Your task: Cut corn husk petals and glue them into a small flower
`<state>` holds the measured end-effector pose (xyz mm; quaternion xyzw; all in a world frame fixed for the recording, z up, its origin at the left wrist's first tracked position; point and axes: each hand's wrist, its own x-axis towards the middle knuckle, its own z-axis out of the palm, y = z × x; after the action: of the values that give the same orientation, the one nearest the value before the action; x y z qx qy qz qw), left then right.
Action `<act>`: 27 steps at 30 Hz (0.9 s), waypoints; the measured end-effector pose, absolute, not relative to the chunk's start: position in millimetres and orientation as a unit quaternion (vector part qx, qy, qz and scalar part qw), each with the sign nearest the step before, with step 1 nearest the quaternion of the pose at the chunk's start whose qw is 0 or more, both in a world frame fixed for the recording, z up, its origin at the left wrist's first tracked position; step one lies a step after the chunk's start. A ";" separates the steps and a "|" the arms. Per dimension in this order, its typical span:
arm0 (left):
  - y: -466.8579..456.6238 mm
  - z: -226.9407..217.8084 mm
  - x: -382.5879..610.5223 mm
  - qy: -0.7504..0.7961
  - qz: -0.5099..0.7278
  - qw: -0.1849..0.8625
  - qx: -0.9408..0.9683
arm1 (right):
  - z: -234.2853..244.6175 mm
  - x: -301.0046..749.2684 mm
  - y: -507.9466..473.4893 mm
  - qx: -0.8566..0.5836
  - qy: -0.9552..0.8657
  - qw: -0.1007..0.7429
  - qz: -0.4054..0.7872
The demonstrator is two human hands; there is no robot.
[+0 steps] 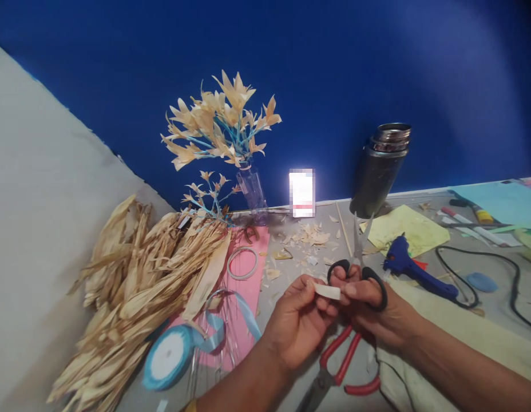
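Between the fingertips of my left hand [297, 317] is a short pale strip of dried husk [328, 292], pinched at its left end. My right hand [368, 306] has black-handled scissors [358, 240] looped on its fingers, blades apart and pointing away from me. The right fingertips also come up to the strip's right end; whether they grip it I cannot tell. Beneath my hands lie red-handled pliers or shears [336, 369], partly hidden by them. Small husk scraps [314, 236] are scattered just beyond.
Dried corn husks [162, 286] heap up at left, beside a blue ribbon roll [169, 356] and pink paper [252, 286]. Husk flowers [222, 111] stand in a clear bottle [252, 191]. A dark flask [379, 171], blue glue gun [413, 266] and its black cord [515, 280] are at right.
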<state>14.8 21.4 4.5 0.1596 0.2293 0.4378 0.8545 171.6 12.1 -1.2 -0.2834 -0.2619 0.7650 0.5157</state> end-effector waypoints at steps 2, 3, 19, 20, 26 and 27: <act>23.8 4.5 13.3 0.231 0.451 0.850 0.146 | -3.3 171.3 12.7 -0.285 -0.264 0.535 0.750; 24.6 4.2 12.7 0.235 0.456 0.845 0.151 | -4.7 170.4 12.2 -0.288 -0.272 0.540 0.742; 40.2 17.3 -1.4 0.297 0.520 0.781 0.180 | -10.3 176.3 9.4 -0.351 -0.457 0.378 0.725; 41.2 17.9 -2.7 0.298 0.526 0.776 0.181 | -10.8 175.6 8.2 -0.349 -0.464 0.357 0.732; 43.9 17.0 -5.7 0.297 0.534 0.763 0.211 | -10.7 170.5 3.7 -0.355 -0.501 0.305 0.728; 44.1 16.9 -5.9 0.297 0.534 0.762 0.214 | -9.9 170.4 3.9 -0.358 -0.504 0.303 0.726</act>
<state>-5.9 44.1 16.9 0.2137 0.2971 0.5340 0.7622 170.4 3.9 -9.9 -0.3577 -0.5037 0.7257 0.3027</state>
